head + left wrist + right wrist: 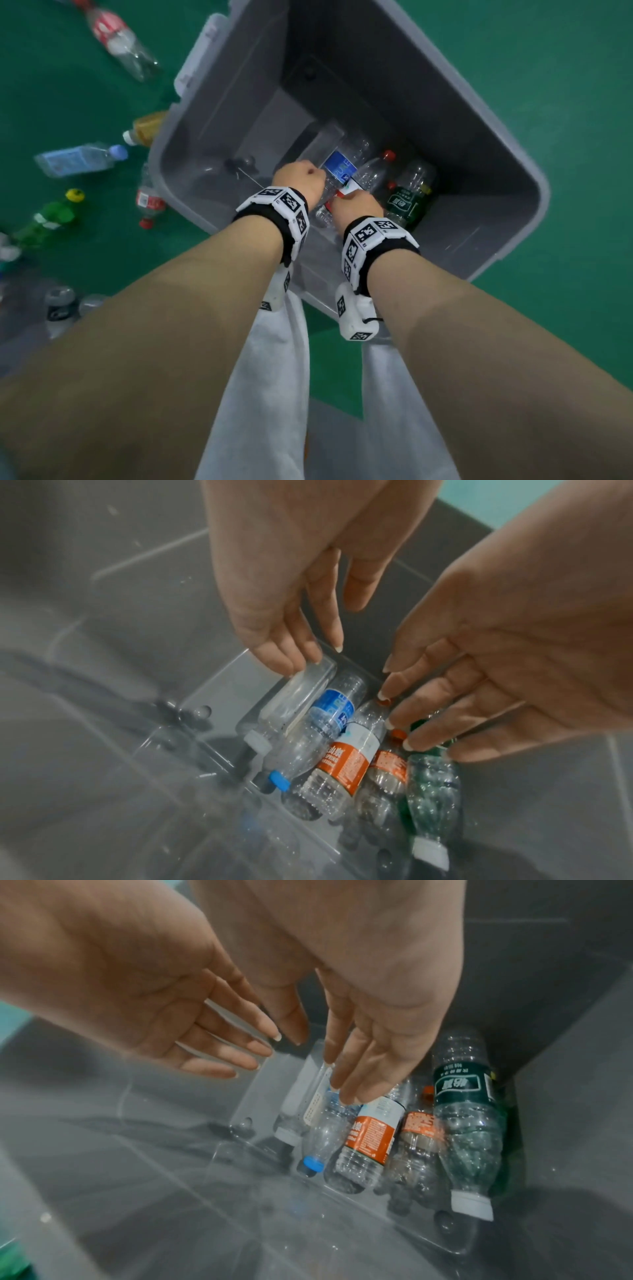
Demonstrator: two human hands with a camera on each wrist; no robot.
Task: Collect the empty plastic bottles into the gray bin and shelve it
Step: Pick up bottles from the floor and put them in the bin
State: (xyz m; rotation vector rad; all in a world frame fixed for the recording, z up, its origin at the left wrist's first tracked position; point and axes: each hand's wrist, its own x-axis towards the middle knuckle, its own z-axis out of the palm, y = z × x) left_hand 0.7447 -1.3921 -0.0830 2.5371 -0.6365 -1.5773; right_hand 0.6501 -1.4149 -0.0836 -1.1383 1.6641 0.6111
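Both the left hand [301, 178] and right hand [356, 205] hang slack-fingered and empty over bottles [337, 761] lying inside the gray bin [507, 144]; light, crushable, slippery, they seem best gripped mid-body.

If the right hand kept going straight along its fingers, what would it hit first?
Most likely the orange-labelled bottle in the gray bin: the right hand's fingertips hover over its pale upper label. The gap is unclear.

From the head view we cannot see the fingers of our hands; the wrists hide them. The gray bin [507, 161] runs off the top edge. Blurred bottles [58, 308] at the left edge stay unreadable, and our hands cover part of the blue-labelled bottle [329, 1123].
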